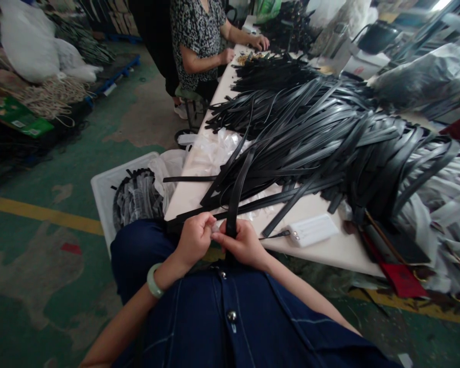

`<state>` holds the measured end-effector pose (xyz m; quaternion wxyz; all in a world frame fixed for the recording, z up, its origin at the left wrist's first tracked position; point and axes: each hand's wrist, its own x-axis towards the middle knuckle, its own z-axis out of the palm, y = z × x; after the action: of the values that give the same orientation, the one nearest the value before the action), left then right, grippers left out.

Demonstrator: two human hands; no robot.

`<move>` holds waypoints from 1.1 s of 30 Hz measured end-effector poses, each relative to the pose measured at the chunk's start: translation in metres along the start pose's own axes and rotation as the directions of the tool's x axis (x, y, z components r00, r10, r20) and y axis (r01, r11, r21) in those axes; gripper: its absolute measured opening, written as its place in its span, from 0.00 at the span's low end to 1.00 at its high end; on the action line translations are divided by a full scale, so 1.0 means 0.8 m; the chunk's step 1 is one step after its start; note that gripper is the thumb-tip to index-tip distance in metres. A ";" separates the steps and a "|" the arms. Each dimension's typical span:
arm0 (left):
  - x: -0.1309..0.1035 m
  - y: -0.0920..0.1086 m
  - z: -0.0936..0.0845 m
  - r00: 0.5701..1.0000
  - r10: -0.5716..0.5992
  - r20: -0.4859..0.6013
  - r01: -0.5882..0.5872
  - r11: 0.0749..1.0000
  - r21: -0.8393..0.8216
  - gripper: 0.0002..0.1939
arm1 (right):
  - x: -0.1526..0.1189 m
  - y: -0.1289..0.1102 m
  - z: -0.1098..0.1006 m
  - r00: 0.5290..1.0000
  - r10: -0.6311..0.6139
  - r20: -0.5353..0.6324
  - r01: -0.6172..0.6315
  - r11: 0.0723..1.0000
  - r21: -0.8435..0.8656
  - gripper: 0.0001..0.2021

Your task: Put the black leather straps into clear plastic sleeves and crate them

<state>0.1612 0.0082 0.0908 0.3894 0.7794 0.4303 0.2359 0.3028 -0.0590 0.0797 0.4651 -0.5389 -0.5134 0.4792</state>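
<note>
A black strap (235, 199) runs from the pile down toward my lap, and my right hand (245, 244) is closed around it, the thumb lying across toward the left. Close beside it, my left hand (197, 236) is pinched on a small pale, translucent thing (215, 228), too small to make out. The two hands nearly touch at their fingertips, just off the near edge of the white table (329, 250). A large heap of black straps (310, 122) covers much of the table beyond.
A white power bank (313, 230) with a cable lies right of my hands. Clear plastic bags (214, 151) lie at the table's left edge. A white bin (103, 189) holds wrapped straps at the left. A person (199, 46) sits at the far side, hands on the table.
</note>
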 end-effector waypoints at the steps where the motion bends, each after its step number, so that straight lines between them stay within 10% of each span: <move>1: 0.000 0.000 0.000 1.000 -0.009 -0.009 0.009 1.000 -0.011 0.14 | 0.000 -0.001 0.000 1.000 0.000 -0.002 0.000 1.000 0.009 0.18; 10: -0.002 -0.012 0.001 0.952 -0.099 0.288 0.263 0.746 -0.612 0.25 | 0.000 -0.006 -0.004 0.999 0.024 -0.048 -0.017 0.991 0.131 0.22; 18: -0.008 -0.015 -0.002 0.970 -0.114 0.215 0.215 0.814 -0.540 0.20 | 0.000 0.006 -0.003 0.999 0.026 0.038 -0.034 0.980 0.197 0.31; 24: -0.010 -0.020 0.009 0.957 -0.192 0.217 0.289 0.694 -0.659 0.20 | 0.005 -0.002 -0.010 0.996 -0.002 0.088 -0.012 0.987 0.160 0.20; 33: -0.009 -0.014 0.005 0.950 -0.210 0.232 0.307 0.767 -0.564 0.21 | 0.012 -0.003 -0.004 0.985 0.049 0.165 -0.097 0.952 0.292 0.17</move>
<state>0.1551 0.0036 0.0793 0.6742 0.5674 0.4066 0.2411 0.3058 -0.0491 0.0819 0.4818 -0.4420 -0.4494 0.6088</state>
